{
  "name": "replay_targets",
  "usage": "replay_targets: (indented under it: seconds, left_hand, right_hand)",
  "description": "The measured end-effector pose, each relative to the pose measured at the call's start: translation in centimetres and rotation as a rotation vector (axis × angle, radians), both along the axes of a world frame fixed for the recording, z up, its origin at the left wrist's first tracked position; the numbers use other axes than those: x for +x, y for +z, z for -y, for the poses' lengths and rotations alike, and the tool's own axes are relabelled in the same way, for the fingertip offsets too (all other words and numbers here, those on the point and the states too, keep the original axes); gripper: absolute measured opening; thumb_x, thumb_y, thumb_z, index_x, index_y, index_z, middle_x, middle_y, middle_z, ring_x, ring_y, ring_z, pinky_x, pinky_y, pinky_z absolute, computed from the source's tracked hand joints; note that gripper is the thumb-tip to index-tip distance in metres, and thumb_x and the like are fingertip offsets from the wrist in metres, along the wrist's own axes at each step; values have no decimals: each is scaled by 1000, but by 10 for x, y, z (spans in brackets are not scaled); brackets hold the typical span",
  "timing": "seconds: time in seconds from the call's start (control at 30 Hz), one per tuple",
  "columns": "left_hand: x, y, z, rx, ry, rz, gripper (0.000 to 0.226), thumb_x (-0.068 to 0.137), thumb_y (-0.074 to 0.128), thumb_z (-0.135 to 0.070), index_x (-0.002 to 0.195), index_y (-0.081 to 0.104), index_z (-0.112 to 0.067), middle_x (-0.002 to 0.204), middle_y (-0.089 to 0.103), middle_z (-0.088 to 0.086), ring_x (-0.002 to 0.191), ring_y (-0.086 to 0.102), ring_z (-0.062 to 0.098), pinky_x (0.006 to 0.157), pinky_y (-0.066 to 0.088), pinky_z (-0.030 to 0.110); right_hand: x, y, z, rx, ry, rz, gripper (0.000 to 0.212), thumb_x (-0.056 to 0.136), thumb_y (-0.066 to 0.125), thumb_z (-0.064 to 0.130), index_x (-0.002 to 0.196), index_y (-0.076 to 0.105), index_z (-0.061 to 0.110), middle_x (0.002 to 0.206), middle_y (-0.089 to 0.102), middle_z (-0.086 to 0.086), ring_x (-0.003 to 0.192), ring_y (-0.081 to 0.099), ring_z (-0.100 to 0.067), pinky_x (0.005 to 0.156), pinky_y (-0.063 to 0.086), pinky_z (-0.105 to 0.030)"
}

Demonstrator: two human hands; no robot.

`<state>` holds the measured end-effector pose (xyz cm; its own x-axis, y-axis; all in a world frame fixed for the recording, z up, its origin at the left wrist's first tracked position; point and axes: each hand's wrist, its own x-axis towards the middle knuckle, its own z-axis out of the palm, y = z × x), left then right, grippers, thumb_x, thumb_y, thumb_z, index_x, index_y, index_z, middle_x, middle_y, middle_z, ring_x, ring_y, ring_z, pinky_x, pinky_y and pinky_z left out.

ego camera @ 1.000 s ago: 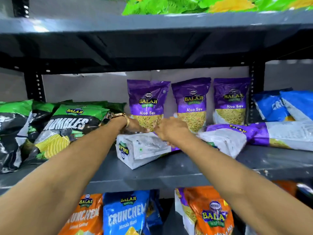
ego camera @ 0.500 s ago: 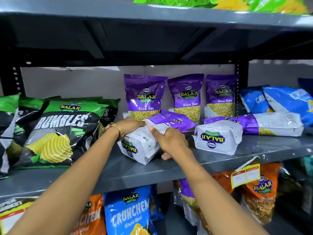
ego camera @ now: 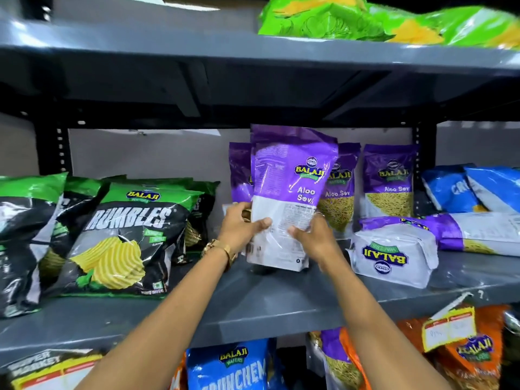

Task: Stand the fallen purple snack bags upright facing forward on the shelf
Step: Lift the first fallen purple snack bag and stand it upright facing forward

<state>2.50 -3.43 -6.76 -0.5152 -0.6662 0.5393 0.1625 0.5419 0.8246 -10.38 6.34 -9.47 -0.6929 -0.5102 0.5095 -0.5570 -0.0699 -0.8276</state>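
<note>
Both hands hold one purple Aloo Sev bag (ego camera: 289,192) upright in the middle of the grey shelf (ego camera: 281,299), its side and back turned toward me. My left hand (ego camera: 242,226) grips its lower left edge. My right hand (ego camera: 312,237) grips its lower right. Behind it stand three purple bags (ego camera: 389,181) facing forward, the leftmost mostly hidden. To the right, a fallen purple bag (ego camera: 394,254) lies with its white bottom toward me, and another fallen purple bag (ego camera: 472,232) lies flat behind it.
Green and black Rumbles bags (ego camera: 121,237) lean on the shelf's left part. Blue bags (ego camera: 472,190) sit at the far right. Green bags (ego camera: 365,21) lie on the shelf above. Blue and orange bags (ego camera: 239,367) and a price tag (ego camera: 450,327) are below.
The purple bag that lay on its side under my hands has been lifted and tipped upright. The camera has moved closer to the shelf.
</note>
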Motion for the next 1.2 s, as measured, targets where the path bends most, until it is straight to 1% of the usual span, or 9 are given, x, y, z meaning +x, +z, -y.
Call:
replay_targets:
  seconds: [0.17, 0.37, 0.63, 0.73, 0.83, 0.93, 1.03, 1.1, 1.2]
  left_hand:
    - [-12, 2, 12, -28, 58, -42, 50, 63, 79, 6, 101, 48, -8, 94, 64, 11, 87, 61, 23, 86, 53, 44]
    - [-16, -16, 36, -53, 207, -13, 62, 51, 85, -14, 96, 42, -14, 106, 66, 18, 96, 64, 34, 88, 52, 49]
    - [-16, -20, 42, -117, 227, 104, 55, 63, 84, -24, 103, 49, -8, 82, 57, -3, 73, 54, 15, 61, 46, 23]
    - [-15, -32, 48, -65, 174, 62, 45, 66, 83, -21, 96, 51, -13, 87, 64, 1, 74, 61, 13, 62, 53, 18]
    - [-14, -40, 50, -28, 155, 58, 44, 65, 83, -20, 97, 52, -17, 98, 69, 9, 89, 68, 22, 76, 58, 27]
    - [-12, -43, 49, -32, 162, 55, 46, 66, 82, -16, 104, 56, -9, 90, 67, 6, 78, 62, 17, 58, 51, 6]
    - [-13, -44, 51, -27, 210, 64, 39, 71, 78, -13, 100, 52, -9, 100, 69, 16, 82, 60, 19, 64, 50, 15]
    - [-14, -45, 52, -28, 260, 73, 35, 73, 75, -7, 94, 48, -13, 103, 68, 18, 87, 62, 22, 79, 49, 27]
    - [-13, -47, 50, -99, 375, 111, 27, 74, 70, -1, 89, 52, -14, 91, 64, 11, 84, 60, 20, 78, 44, 25]
  right_hand:
    - [-17, 5, 23, -15, 122, 80, 45, 74, 68, 8, 117, 55, 3, 116, 69, -16, 101, 66, -26, 91, 54, -49]
    - [-18, 9, 36, 78, 268, 91, 26, 86, 55, -4, 108, 51, 10, 99, 64, -4, 93, 61, -19, 75, 51, -30]
    - [-24, -1, 41, 2, 303, 213, 38, 82, 53, -8, 117, 57, 7, 107, 67, -6, 96, 62, -21, 74, 49, -25]
    - [-27, -2, 35, 39, 297, 343, 13, 81, 51, 3, 85, 58, 13, 83, 63, -2, 70, 55, -14, 57, 38, -22]
    - [-27, -4, 34, 31, 338, 442, 22, 88, 40, 21, 72, 55, 21, 76, 63, -8, 63, 48, -13, 56, 31, -27]
    - [-31, -5, 37, -34, 386, 468, 51, 95, 21, 54, 107, 61, 25, 110, 69, -6, 87, 57, -14, 74, 40, -27]
    - [-37, -8, 40, -62, 261, 534, 103, 69, 18, 88, 137, 47, 17, 140, 52, -6, 128, 48, -28, 106, 37, -43]
    - [-41, -12, 37, -106, 149, 546, 91, 71, 29, 85, 115, 62, 13, 114, 68, -15, 104, 64, -33, 80, 50, -36]
    - [-36, -9, 32, -145, 74, 467, 48, 88, 48, 54, 75, 64, 11, 60, 58, -4, 51, 49, -20, 45, 34, -24]
